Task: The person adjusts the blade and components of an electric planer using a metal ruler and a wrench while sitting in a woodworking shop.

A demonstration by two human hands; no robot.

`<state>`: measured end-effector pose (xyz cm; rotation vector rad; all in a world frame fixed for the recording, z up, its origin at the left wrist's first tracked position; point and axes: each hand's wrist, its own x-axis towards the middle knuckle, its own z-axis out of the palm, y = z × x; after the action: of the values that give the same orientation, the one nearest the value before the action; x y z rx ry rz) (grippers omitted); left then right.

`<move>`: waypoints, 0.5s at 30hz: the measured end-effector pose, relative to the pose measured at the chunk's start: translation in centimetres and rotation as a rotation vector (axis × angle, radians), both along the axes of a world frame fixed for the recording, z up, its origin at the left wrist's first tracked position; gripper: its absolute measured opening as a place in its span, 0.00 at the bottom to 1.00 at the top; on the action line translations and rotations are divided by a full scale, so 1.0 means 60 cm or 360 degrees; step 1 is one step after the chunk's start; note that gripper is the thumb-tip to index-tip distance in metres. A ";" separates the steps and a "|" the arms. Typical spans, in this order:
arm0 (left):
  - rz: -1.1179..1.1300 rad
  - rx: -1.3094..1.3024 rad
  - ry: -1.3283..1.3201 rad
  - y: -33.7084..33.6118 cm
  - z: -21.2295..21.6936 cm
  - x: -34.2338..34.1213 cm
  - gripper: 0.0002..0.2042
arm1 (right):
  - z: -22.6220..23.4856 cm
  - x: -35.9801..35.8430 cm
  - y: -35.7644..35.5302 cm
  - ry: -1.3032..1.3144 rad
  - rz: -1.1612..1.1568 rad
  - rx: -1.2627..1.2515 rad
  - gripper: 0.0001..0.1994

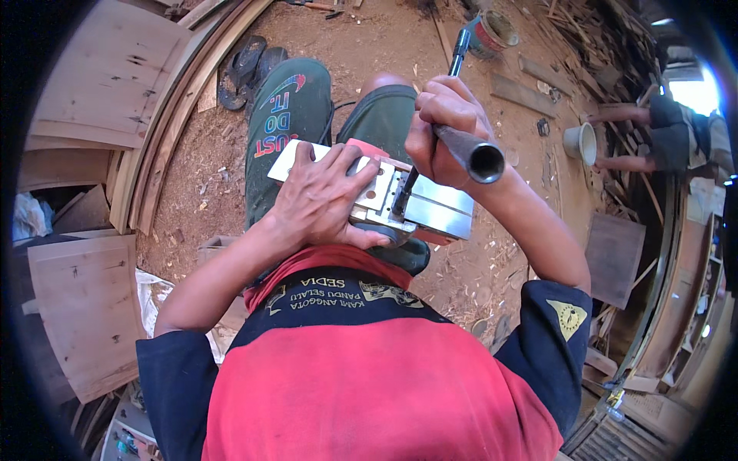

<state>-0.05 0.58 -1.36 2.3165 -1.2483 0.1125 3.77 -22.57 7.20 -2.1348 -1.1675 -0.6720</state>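
Across my lap lies what looks like a handheld power planer (438,210), its bright metal sole turned up. It has a pale plate with holes at one end and a reddish body part showing. My left hand (326,194) rests over the pale plate, fingers spread across it and thumb along the near side, holding it steady. In my right fist (452,127) is a dark metal tool (486,163) with a hollow round end toward me and a thin shaft out the far side. Below the fist, a dark piece reaches the slot in the planer's middle; whether it joins the tool is hidden.
Wood shavings cover the dirt floor (369,46). Sandals (244,73) lie beyond my left knee. Wooden panels (84,307) lean at the left; planks and a bucket (492,34) lie at the far right. Another person's legs (638,138) are near a pale bucket (579,144).
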 end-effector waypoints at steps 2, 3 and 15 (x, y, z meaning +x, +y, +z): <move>-0.0013 0.0021 0.0014 -0.002 0.003 0.000 0.53 | 0.004 -0.005 -0.002 -0.0030 0.0001 0.0013 0.20; -0.0015 0.0024 0.0011 -0.002 0.003 0.000 0.53 | 0.003 -0.002 -0.003 -0.0061 0.0008 0.0030 0.20; 0.0007 0.0064 -0.0004 -0.002 0.017 -0.002 0.52 | -0.001 -0.008 -0.014 -0.0191 -0.0080 -0.0052 0.23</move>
<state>-0.15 0.48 -0.33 2.3543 -1.2575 0.0924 3.29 -23.38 7.14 -2.1828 -1.1986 -0.8189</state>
